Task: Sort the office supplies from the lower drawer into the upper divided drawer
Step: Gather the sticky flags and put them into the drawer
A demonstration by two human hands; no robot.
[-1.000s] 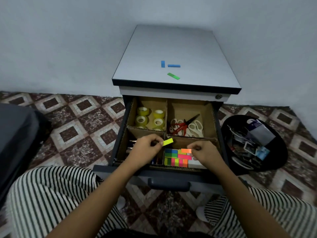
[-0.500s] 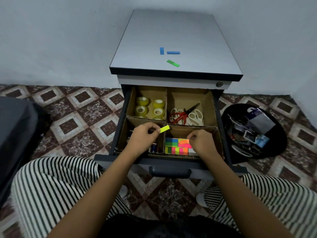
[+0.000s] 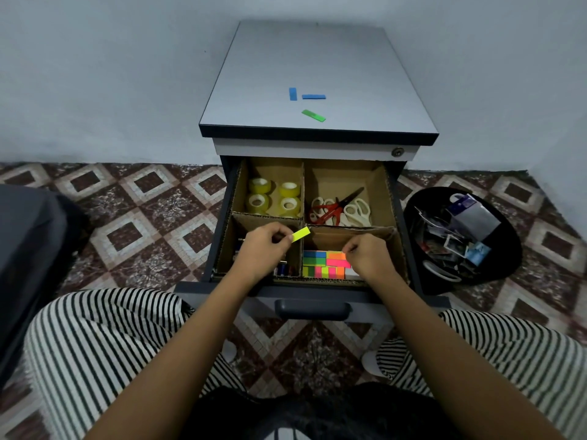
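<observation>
Left hand (image 3: 265,247) is held above the front-left compartment of the upper drawer (image 3: 365,300), with its fingers curled and a yellow sticky flag (image 3: 301,234) pinched between thumb and fingertips; the flag is tilted, and its free end is raised over the cardboard divider at the middle of the drawer. The right hand (image 3: 370,258) is lowered into the drawer's front-right compartment, its fingers curled too; the end of an orange strip (image 3: 336,256) is pinched at its fingertips. That strip lies on top of a pack of sticky flags (image 3: 317,265) in blue, green, yellow, pink and orange, which is laid flat on the floor of the same compartment. Four rolls of clear tape (image 3: 274,196) are stood in the drawer's rear-left compartment; several pairs of scissors (image 3: 338,208), one red-handled and the others white-handled, are heaped in its rear-right compartment; pens (image 3: 282,269) are partly seen in the front-left compartment, below the left hand.

Above the drawer, on the grey cabinet top (image 3: 365,74), two blue flags (image 3: 292,94) are laid near each other and a green flag (image 3: 313,115) lies just in front of them. To the right of the drawer, on the patterned floor (image 3: 133,217), a black bin (image 3: 505,268) filled with torn packaging is set. Striped trousers (image 3: 95,338) are seen in front of the drawer, one leg on each side.
</observation>
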